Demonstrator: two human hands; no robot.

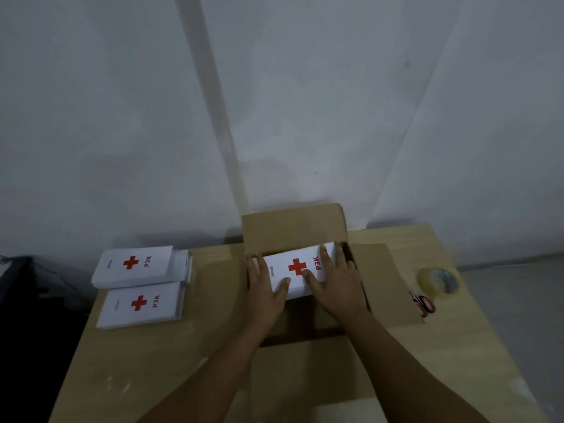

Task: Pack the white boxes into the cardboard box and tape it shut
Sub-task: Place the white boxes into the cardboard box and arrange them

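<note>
Two hands, the left hand (266, 290) and the right hand (335, 285), lie close together with fingers flat on one white box (297, 270), pressing it into the far half of the open cardboard box (293, 227) at frame centre; if it enters tilted it could jam against the wall. Remaining white boxes (140, 285) wait at left on the surface (158, 361), so crooked seating might leave too little room, while the tape roll (438, 280) and scissors (424, 303) near the right edge could be knocked off.
</note>
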